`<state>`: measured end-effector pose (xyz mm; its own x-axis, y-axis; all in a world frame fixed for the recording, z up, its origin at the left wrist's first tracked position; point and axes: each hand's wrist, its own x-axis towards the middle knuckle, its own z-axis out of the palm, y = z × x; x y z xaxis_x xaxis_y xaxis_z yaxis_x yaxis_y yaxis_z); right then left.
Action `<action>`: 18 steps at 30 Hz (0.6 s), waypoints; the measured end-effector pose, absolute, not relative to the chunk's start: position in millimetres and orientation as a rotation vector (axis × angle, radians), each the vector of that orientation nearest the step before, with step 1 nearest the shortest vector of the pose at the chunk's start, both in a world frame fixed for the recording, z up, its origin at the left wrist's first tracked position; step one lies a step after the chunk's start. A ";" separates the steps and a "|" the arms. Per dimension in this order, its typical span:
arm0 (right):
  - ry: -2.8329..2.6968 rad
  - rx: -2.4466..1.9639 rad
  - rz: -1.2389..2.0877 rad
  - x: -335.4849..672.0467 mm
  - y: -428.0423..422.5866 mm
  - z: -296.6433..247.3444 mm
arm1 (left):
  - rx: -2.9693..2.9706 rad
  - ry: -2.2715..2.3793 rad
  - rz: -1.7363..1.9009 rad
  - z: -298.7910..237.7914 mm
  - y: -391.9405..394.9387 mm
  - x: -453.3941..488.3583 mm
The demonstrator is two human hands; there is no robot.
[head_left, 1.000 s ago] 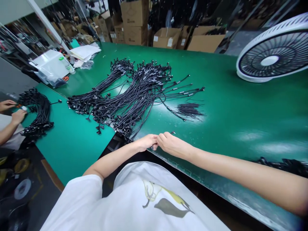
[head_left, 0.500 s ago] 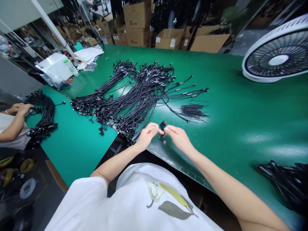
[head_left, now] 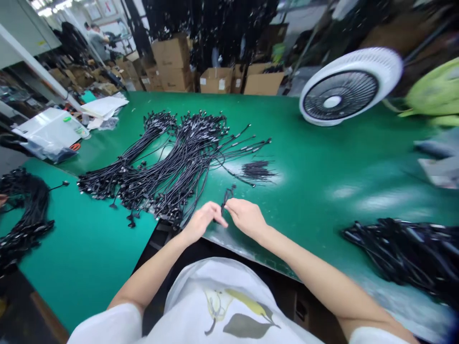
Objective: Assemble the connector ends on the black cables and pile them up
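Note:
My left hand and my right hand meet near the front edge of the green table. Both pinch a short black cable that sticks up between the fingertips. Just beyond the hands lies a large spread of black cables with small connectors at their ends. A little heap of thin black ties rests to the right of that spread.
A white fan lies tilted at the back right. Another pile of black cables sits at the right front. A second green table on the left bears a cable bundle. Cardboard boxes and papers line the back.
The view has swung to the right and tilted up. My hands stay together on the cable near the table edge. The other person's hands at the left have left the view.

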<state>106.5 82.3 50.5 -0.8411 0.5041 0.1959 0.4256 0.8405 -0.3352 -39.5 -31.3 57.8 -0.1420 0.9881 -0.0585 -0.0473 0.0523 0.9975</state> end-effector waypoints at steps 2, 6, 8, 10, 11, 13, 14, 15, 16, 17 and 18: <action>-2.675 -0.811 0.443 108.3 85.0 58.1 | 1.072 1.304 1.220 50.9 -32.2 -33.4; -2.640 -0.683 0.655 109.3 69.7 64.4 | 0.734 1.155 1.220 34.0 -20.1 -32.8; -2.581 -0.621 0.864 109.8 63.1 62.5 | 0.753 1.140 1.211 36.8 -14.7 -37.9; -2.407 -0.657 1.217 111.4 61.5 60.1 | 0.968 1.239 1.215 47.1 -13.0 -41.4; -2.298 -0.689 1.397 112.4 62.1 59.0 | 1.093 1.315 1.228 53.4 -13.1 -41.1; -2.042 -0.745 1.768 114.0 64.6 57.0 | 1.267 1.460 1.265 64.1 -13.3 -34.9; -1.893 -0.757 1.947 114.5 66.0 56.0 | 1.285 1.506 1.293 67.2 -12.7 -29.4; -1.745 -0.749 2.110 114.9 67.5 54.9 | 1.260 1.531 1.319 68.4 -11.6 -22.9; -1.611 -0.738 2.241 115.5 69.0 53.7 | 1.203 1.540 1.341 67.8 -10.0 -16.0; -1.505 -0.739 2.329 116.5 70.7 52.6 | 1.130 1.529 1.366 65.6 -8.2 -9.3; -1.482 -0.758 2.340 118.2 72.6 51.6 | 1.048 1.495 1.397 62.6 -6.4 -3.2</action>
<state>118.2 72.6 51.6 -0.8268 0.4849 -0.2850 0.0503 -0.4411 -0.8961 -3.2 -6.4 62.6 -0.3190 0.9474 -0.0243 0.0401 0.0391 0.9984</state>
